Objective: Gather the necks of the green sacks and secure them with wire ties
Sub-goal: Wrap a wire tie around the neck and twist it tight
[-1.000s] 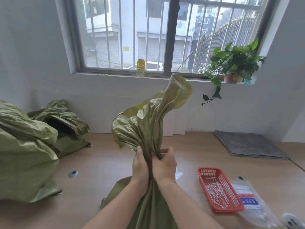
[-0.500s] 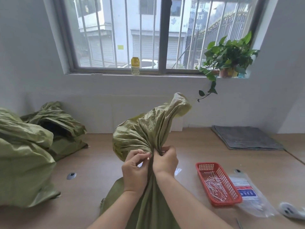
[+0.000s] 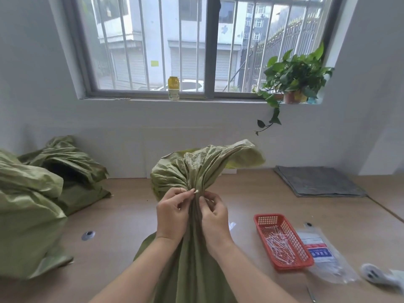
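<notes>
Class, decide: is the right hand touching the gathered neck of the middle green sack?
Touching. The head view shows the right hand curled against the gathered neck of the green sack, with no gap between them.

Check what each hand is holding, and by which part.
Left hand pinches one end of the white wire tie at the gathered neck of the green sack. Right hand grips that neck beside it; the tie's other end is hidden.
</notes>
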The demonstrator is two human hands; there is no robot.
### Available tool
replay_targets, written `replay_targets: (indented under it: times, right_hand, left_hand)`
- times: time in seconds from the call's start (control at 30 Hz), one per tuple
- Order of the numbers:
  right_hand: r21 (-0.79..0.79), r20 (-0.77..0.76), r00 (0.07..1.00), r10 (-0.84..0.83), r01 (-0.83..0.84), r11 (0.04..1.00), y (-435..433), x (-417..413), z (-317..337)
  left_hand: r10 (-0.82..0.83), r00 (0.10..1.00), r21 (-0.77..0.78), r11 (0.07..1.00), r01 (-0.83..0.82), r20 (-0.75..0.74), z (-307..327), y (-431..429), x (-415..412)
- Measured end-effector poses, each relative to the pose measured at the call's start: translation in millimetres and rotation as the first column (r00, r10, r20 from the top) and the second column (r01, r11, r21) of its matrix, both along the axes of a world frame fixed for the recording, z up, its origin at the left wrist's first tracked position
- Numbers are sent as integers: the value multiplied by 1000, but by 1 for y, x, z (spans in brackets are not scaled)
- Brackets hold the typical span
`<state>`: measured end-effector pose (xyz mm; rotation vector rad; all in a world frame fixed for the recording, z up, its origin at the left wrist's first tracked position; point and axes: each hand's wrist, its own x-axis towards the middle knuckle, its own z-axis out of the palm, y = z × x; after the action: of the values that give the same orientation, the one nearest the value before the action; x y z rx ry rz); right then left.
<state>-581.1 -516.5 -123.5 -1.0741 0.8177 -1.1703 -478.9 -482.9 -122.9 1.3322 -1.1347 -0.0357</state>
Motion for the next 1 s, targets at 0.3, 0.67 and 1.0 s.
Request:
replay_targets:
  times: [0.3,0.67,1.0]
  right_hand:
    - [-128,-166,985,-37,16,992,4,-8,-1]
    - [-222,-259,949,-180,123,967,-3,-6,-2]
    - [-175,-111,994,-14,-6,985,-3,-13,-10]
  left_hand:
    - [-81,992,15,996,83,-98,3,5,6]
    - [-435,895,38,897,440,-100,6,14,14]
    - [-360,895,110,910,399,-265,11,7,14]
